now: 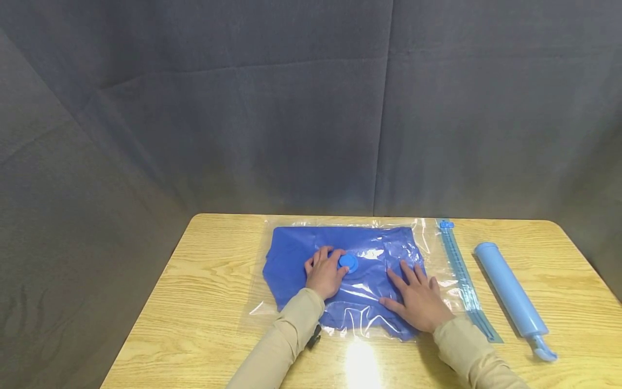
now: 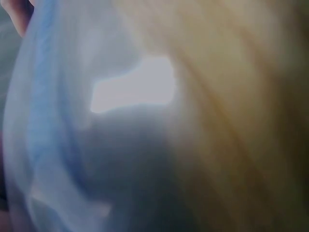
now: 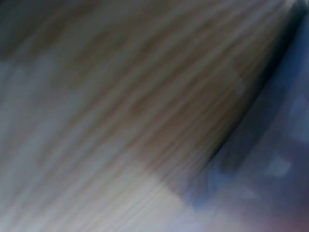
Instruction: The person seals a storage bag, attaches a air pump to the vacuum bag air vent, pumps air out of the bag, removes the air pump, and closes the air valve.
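Observation:
A clear plastic storage bag lies flat on the table with folded blue fabric inside. On its upper face sits a round blue valve cap. My left hand rests on the bag just left of the cap, its thumb and forefinger at the cap's edge. Farther right, my right hand presses on the bag with fingers spread. A blue zip strip runs along the bag's right end, with a small slider at its far end. Both wrist views are blurred and show the plastic and tabletop close up.
A light blue hand pump lies on the wooden table, right of the bag, its handle toward the near edge. Something small and dark shows beside the left sleeve. Grey cloth hangs behind the table and at its sides.

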